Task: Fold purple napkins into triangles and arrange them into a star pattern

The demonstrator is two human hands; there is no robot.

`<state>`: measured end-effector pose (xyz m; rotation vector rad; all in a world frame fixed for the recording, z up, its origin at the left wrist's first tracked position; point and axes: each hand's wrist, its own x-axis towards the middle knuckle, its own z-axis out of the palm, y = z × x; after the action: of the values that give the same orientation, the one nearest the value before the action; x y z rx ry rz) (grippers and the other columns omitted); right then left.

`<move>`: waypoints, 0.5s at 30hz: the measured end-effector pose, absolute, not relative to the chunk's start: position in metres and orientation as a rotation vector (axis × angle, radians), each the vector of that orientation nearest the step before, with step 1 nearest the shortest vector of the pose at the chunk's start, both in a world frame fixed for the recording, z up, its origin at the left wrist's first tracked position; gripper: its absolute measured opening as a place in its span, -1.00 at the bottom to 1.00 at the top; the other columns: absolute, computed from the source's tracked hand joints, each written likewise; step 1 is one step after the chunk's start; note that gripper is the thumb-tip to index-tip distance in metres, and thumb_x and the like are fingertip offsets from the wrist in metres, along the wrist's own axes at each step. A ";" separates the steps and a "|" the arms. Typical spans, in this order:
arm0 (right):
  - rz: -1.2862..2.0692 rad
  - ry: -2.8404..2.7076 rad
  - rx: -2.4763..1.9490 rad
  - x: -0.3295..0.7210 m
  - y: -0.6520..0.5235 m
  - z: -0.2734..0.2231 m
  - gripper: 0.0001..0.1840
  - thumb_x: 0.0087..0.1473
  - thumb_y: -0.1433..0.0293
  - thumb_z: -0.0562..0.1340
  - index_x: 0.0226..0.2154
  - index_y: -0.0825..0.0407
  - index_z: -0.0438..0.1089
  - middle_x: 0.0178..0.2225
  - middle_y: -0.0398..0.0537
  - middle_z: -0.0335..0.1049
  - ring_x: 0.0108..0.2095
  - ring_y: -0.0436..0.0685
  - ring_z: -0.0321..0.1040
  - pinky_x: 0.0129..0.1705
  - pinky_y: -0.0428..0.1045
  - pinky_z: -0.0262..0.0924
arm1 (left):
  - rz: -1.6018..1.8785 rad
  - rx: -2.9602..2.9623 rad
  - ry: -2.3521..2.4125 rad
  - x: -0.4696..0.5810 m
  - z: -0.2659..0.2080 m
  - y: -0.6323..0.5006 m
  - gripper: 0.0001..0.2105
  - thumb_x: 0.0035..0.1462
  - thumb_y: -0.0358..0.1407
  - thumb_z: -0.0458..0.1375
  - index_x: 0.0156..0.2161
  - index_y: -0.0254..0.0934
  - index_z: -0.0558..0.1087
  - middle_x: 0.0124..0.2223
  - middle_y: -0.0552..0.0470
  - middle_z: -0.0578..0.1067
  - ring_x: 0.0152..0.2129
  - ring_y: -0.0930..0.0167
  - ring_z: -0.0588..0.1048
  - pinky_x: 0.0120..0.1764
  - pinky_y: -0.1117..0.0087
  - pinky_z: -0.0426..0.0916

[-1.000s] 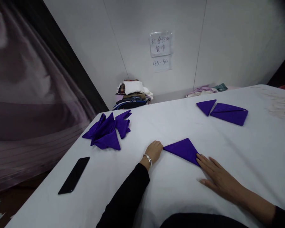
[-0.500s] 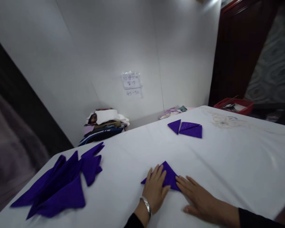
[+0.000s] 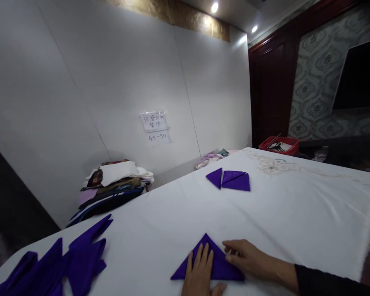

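A purple cloth napkin (image 3: 220, 267), folded into a triangle, lies on the white tablecloth with its point facing away from me. My left hand (image 3: 199, 269) rests flat on its middle, fingers spread. Over the napkin's right slope is my right hand (image 3: 242, 255), thumb and forefinger curved with a gap between them and nothing seen in them. Further back lie folded purple napkins (image 3: 236, 181) in triangle shapes. A loose heap of purple napkins (image 3: 86, 259) sits at the left, cut off by the frame's lower edge.
The white tablecloth (image 3: 296, 222) carries a pale embroidered pattern at its far right. Beyond the table's far edge are a stack of folded clothes (image 3: 117, 174), more cloths (image 3: 209, 158) and a red basket (image 3: 291, 149). A white wall with a paper sign (image 3: 154, 122) stands behind.
The view has tilted up and turned right. My right hand has lifted from flat on the napkin's right side and its fingers have curled. My left hand stays on the napkin.
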<state>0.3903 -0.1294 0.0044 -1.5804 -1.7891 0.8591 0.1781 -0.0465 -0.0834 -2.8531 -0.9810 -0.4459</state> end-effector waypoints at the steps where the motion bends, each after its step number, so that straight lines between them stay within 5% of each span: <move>1: 0.900 -1.739 -1.609 0.389 -0.121 0.005 -0.57 0.03 0.32 0.13 -0.02 0.07 0.33 -0.19 0.00 0.46 -0.24 0.14 0.39 -0.19 -0.02 0.27 | -0.438 -2.850 -0.985 0.179 -0.083 -0.047 -0.30 -0.05 0.09 0.09 0.20 -0.09 0.10 0.23 0.02 0.10 0.15 0.15 0.13 0.13 0.03 0.05; 8: 1.341 -1.370 -1.760 0.381 -0.085 0.004 -0.47 -0.20 0.37 0.27 -0.09 0.17 0.32 -0.41 -0.09 0.43 -0.62 -0.03 0.28 -0.60 -0.12 0.18 | -0.463 -2.848 -0.938 0.178 -0.080 -0.046 -0.32 0.00 0.05 0.06 0.21 -0.15 0.09 0.23 -0.01 0.10 0.16 0.16 0.11 0.14 0.06 0.03; 15: 1.663 -1.100 -1.735 0.373 -0.070 0.013 -0.82 -0.23 0.38 0.29 -0.49 0.13 0.35 -0.67 -0.22 0.26 -0.69 -0.04 0.19 -0.71 -0.16 0.08 | -0.435 -2.859 -0.943 0.180 -0.073 -0.050 -0.35 0.06 0.03 -0.01 0.21 -0.25 0.08 0.24 -0.08 0.07 0.17 0.15 0.07 0.15 0.04 -0.05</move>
<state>0.3730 -0.0701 0.0134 -1.7352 -1.0997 1.6630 0.1800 -0.0501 -0.0730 -2.8588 -0.9427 -0.4352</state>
